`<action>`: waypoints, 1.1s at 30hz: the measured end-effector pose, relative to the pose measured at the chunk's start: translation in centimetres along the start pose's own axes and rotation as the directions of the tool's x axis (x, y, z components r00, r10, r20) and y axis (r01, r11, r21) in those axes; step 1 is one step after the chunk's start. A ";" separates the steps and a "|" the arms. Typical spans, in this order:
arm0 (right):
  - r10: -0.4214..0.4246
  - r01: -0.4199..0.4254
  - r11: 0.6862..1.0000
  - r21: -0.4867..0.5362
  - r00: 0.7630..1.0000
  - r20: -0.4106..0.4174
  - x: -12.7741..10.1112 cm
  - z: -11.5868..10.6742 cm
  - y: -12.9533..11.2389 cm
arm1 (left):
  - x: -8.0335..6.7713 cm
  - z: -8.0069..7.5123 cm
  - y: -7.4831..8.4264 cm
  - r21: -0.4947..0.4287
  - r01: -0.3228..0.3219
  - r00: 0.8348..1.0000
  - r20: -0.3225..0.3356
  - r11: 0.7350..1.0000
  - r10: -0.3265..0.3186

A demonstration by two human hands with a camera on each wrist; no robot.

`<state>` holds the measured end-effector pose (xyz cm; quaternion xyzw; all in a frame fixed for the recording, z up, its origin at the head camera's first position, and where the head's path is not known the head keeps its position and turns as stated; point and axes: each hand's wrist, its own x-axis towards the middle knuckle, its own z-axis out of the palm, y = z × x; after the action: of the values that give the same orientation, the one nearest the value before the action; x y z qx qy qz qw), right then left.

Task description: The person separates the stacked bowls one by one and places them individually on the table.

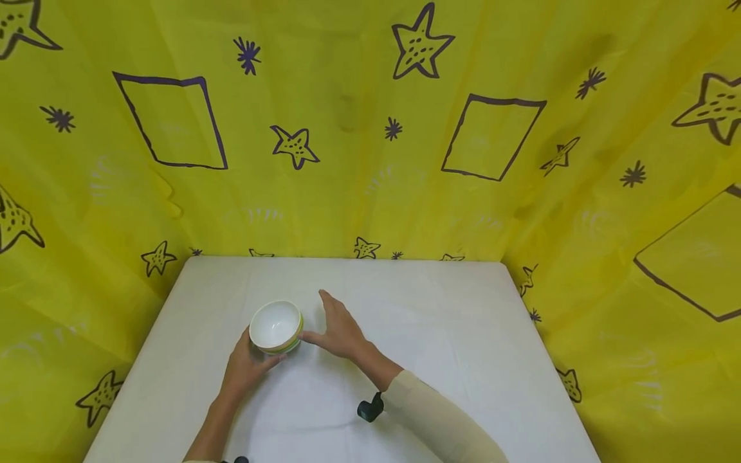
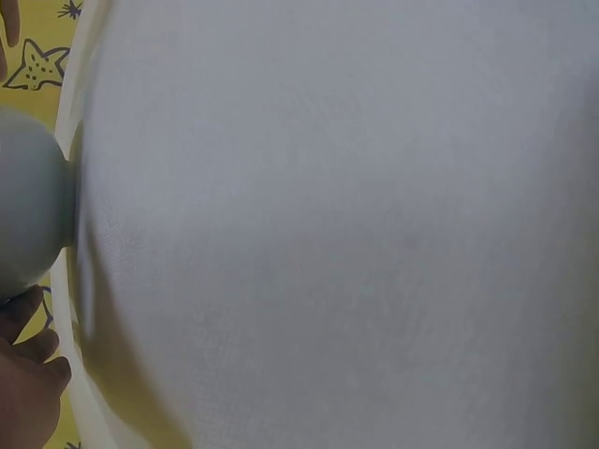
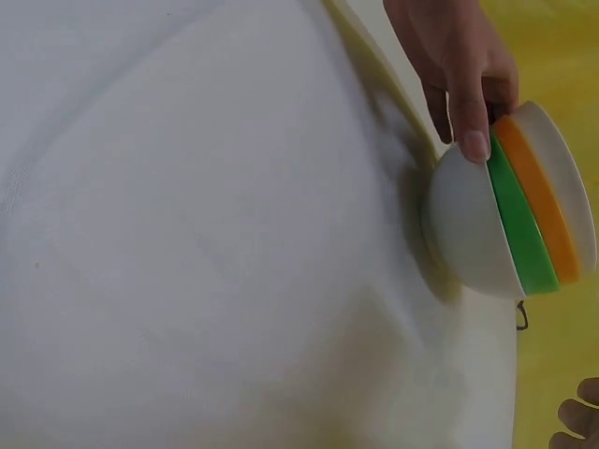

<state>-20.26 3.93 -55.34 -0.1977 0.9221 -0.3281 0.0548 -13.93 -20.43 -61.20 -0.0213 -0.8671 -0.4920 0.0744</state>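
A stack of nested bowls (image 1: 276, 326) is at the left of the table, white inside. In the right wrist view, the stack (image 3: 473, 220) has a white bowl lowest, green and orange bands above it and a white rim on top. My left hand (image 1: 243, 368) grips it from the left, thumb at the near side; its thumb and fingers (image 3: 473, 140) show at the bowls' edge. On the other side my right hand (image 1: 341, 331) is spread, fingers extended, thumb tip right at the stack's side. The left wrist view shows only the pale lower bowl (image 2: 28, 201), cut by the frame.
A white cloth (image 1: 463, 347) covers the table. Yellow curtains (image 1: 347, 193) with drawn stars and frames stand around its back and sides. A dark wrist-camera mount (image 1: 370, 408) hangs beside the right sleeve (image 1: 434, 418).
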 end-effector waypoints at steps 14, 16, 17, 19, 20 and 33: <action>-0.071 0.068 0.995 0.067 0.997 0.039 1.1 2.5 -2.5 | -0.5 0.5 0.5 -0.034 0.014 1.000 -0.017 0.999 -0.015; -0.086 0.083 0.994 0.073 0.996 0.039 1.2 2.7 -2.6 | -0.4 0.5 0.4 -0.025 0.025 1.000 -0.014 0.999 -0.025; -0.089 0.085 0.993 0.079 0.995 0.041 1.2 2.8 -2.7 | -0.3 0.5 0.4 -0.022 0.028 1.000 -0.013 0.999 -0.028; -0.093 0.088 0.992 0.094 0.995 0.045 1.2 2.9 -2.9 | -0.2 0.4 0.4 -0.021 0.033 0.999 -0.010 0.999 -0.034; -0.093 0.088 0.991 0.100 0.995 0.045 1.3 2.9 -3.0 | -0.2 0.4 0.4 -0.021 0.036 0.999 -0.009 0.999 -0.036; -0.086 0.082 0.990 0.111 0.996 0.032 1.3 3.2 -3.4 | -0.8 0.5 1.3 -0.029 0.071 0.997 -0.017 0.997 -0.072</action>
<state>-19.59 -0.91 -55.68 -0.2389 0.8925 -0.3764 0.0687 -13.03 -19.29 -60.52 0.0130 -0.8596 -0.5068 0.0641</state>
